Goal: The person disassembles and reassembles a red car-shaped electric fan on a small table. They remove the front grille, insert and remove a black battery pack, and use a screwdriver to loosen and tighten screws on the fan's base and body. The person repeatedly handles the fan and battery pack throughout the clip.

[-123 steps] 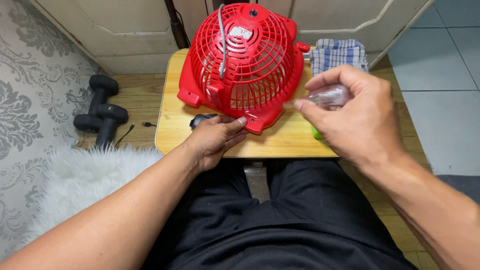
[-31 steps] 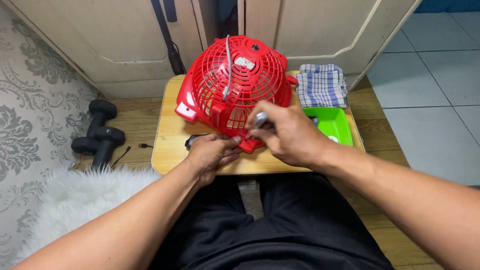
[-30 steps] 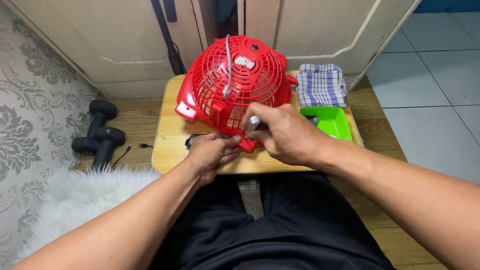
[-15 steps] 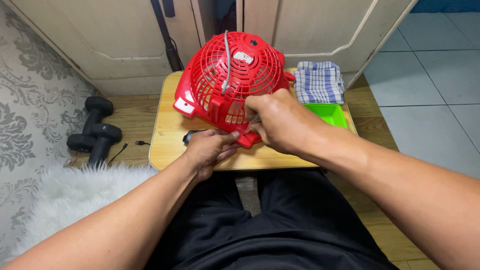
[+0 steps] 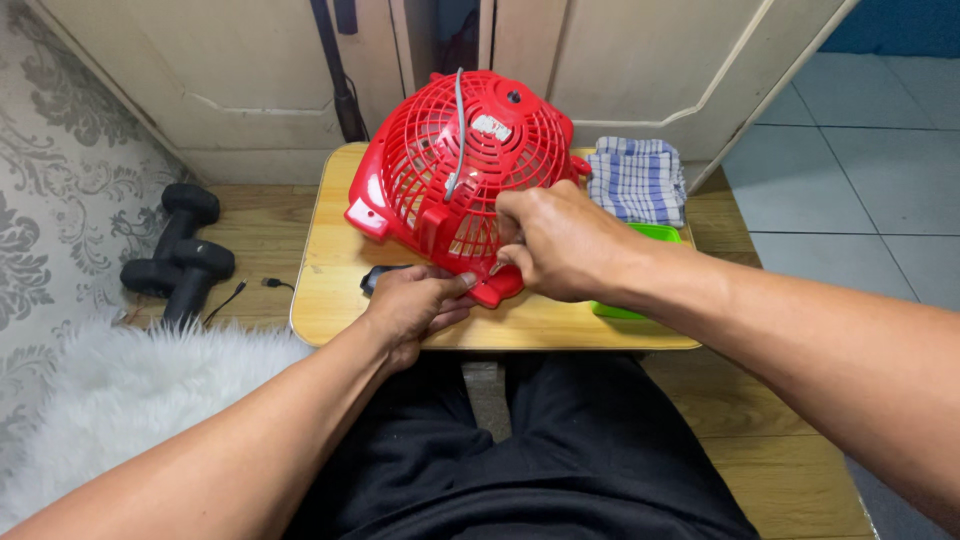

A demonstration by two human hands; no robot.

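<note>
A low wooden table (image 5: 330,300) stands over the person's lap at frame centre. The left hand (image 5: 412,305) lies flat, fingers together, pinning the red fan housing (image 5: 450,170) by its lower lip, likely to steady it. The right hand (image 5: 560,242) curls closed against the grille, seemingly around a tool I cannot make out. Behind lie a green tray (image 5: 655,235) and checked cloth (image 5: 640,180); dumbbells (image 5: 180,250) sit left.

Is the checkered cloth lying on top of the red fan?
No, the checkered cloth lies on the table to the right of the red fan.
</note>
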